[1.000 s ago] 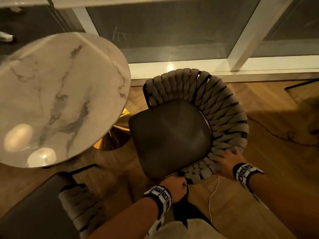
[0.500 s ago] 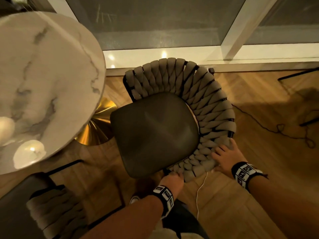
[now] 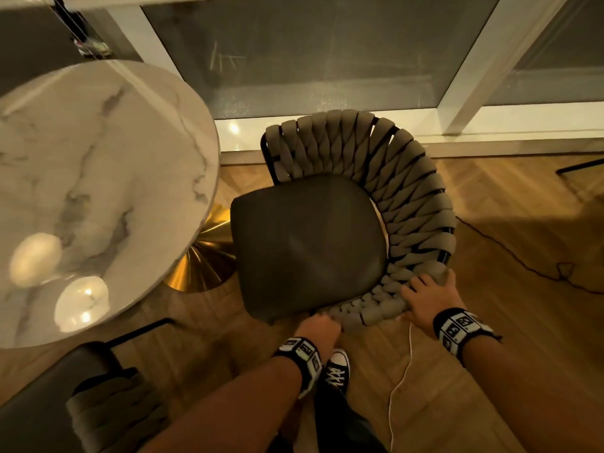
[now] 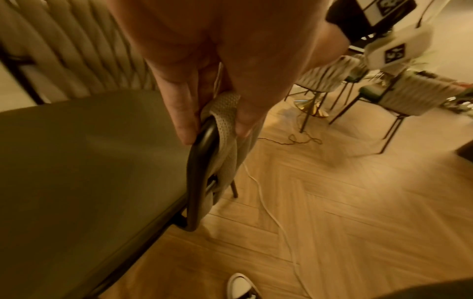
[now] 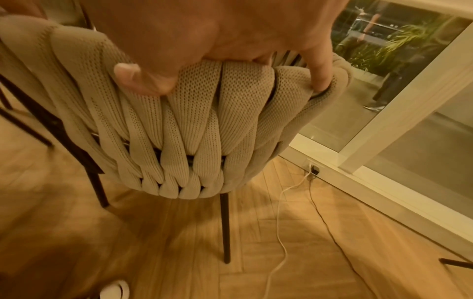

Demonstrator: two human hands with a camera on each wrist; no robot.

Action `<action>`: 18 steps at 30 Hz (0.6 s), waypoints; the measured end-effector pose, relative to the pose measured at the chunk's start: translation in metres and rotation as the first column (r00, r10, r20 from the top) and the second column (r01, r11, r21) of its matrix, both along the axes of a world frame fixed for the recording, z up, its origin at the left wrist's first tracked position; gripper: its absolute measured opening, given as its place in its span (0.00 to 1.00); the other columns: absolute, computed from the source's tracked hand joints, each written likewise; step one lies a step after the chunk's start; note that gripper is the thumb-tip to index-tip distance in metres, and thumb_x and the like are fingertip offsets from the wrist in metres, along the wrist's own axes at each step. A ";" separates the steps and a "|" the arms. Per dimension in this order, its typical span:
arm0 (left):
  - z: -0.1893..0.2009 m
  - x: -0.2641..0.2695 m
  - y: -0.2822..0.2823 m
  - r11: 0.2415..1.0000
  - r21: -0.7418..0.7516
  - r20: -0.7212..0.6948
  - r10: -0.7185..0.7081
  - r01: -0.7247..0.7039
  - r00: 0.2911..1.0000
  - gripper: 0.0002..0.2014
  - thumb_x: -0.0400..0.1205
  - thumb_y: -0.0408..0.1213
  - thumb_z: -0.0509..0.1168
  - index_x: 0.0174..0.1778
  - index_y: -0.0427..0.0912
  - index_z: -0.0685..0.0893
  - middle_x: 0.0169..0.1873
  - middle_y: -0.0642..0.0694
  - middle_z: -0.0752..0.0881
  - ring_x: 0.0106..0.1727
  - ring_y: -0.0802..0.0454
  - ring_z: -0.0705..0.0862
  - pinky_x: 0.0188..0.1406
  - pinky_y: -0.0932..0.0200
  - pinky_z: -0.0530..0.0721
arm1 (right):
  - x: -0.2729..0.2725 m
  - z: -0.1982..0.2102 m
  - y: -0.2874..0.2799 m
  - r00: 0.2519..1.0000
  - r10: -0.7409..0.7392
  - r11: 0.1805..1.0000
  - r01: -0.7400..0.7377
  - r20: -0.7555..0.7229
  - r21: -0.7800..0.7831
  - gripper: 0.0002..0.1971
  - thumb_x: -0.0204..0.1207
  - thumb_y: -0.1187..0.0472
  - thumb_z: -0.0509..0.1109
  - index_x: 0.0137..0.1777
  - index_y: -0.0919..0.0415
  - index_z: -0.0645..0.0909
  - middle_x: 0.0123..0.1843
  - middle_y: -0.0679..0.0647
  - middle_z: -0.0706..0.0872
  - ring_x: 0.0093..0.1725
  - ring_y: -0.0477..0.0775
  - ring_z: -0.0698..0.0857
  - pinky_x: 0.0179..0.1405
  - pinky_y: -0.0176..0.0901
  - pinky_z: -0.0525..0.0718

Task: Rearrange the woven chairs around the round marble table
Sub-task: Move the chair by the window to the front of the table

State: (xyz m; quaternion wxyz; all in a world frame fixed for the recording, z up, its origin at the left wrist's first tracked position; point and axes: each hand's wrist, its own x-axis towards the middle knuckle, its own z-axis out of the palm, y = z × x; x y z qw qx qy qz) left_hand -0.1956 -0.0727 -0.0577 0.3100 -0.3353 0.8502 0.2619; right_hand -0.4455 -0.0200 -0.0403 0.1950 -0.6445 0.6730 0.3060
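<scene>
1. Head view: the chair stands at the table's three o'clock, its seat front just beside the table's edge and over the gold base. The curved back runs from twelve o'clock round to six. The left hand is at the seat's six o'clock, curled on the end of the back. The right hand is at about four o'clock, fingers draped over the top of the weave. Both hands sit on the near side, so I'd judge any push goes toward eleven o'clock — into the table — and there is little gap left there. Open floor lies at three o'clock, though a dark cord trails across it. A window frame closes off twelve o'clock. A second chair sits at the table's six o'clock.

2. Left wrist view: the left hand's thumb and fingers pinch the black frame tube and its strap where the back ends beside the seat. A white cable lies on the floor just behind the leg — something to snag on if the chair is dragged back.

3. Right wrist view: the right hand grips the top rim of the back, with the thumb pressed on the outer weave and a finger hooked over it. The rear leg stands near the white cable, with the window sill close at two o'clock.
</scene>
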 end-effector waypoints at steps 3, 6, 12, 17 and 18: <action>-0.002 0.017 -0.030 0.996 -0.061 0.010 0.065 -0.064 0.998 0.16 0.86 0.35 0.58 0.70 0.39 0.75 0.64 0.33 0.79 0.64 0.33 0.80 0.62 0.38 0.81 | 0.014 -0.005 -0.022 0.996 -0.067 0.997 0.070 0.051 -0.043 0.35 0.73 0.25 0.52 0.76 0.40 0.65 0.78 0.49 0.72 0.78 0.57 0.67 0.72 0.85 0.47; -0.006 0.033 -0.059 0.986 -0.094 0.020 0.143 -0.141 0.989 0.18 0.86 0.40 0.58 0.72 0.44 0.72 0.61 0.34 0.80 0.62 0.32 0.81 0.61 0.37 0.82 | 0.030 -0.010 -0.044 0.990 -0.116 0.990 0.122 0.086 -0.070 0.36 0.72 0.24 0.52 0.76 0.41 0.66 0.78 0.49 0.71 0.78 0.58 0.66 0.72 0.87 0.46; -0.009 0.056 -0.100 0.955 -0.130 0.035 0.273 -0.267 0.961 0.21 0.87 0.45 0.57 0.76 0.51 0.68 0.64 0.36 0.79 0.64 0.33 0.80 0.62 0.36 0.83 | 0.060 -0.017 -0.083 0.967 -0.215 0.973 0.224 0.136 -0.061 0.38 0.71 0.25 0.56 0.78 0.43 0.63 0.79 0.53 0.69 0.80 0.60 0.63 0.73 0.89 0.45; -0.013 0.069 -0.120 0.937 -0.189 0.036 0.305 -0.294 0.952 0.22 0.87 0.46 0.56 0.78 0.54 0.66 0.68 0.38 0.77 0.67 0.35 0.79 0.63 0.38 0.83 | 0.076 -0.021 -0.105 0.955 -0.241 0.963 0.258 0.172 -0.079 0.38 0.71 0.26 0.59 0.78 0.42 0.63 0.80 0.53 0.67 0.80 0.61 0.62 0.72 0.90 0.44; -0.013 0.070 -0.124 0.933 -0.200 0.041 0.314 -0.300 0.949 0.22 0.87 0.45 0.57 0.79 0.55 0.65 0.68 0.38 0.77 0.67 0.35 0.79 0.63 0.39 0.83 | 0.077 -0.022 -0.109 0.953 -0.241 0.962 0.259 0.181 -0.085 0.38 0.71 0.26 0.59 0.78 0.42 0.63 0.80 0.53 0.67 0.80 0.61 0.62 0.72 0.90 0.44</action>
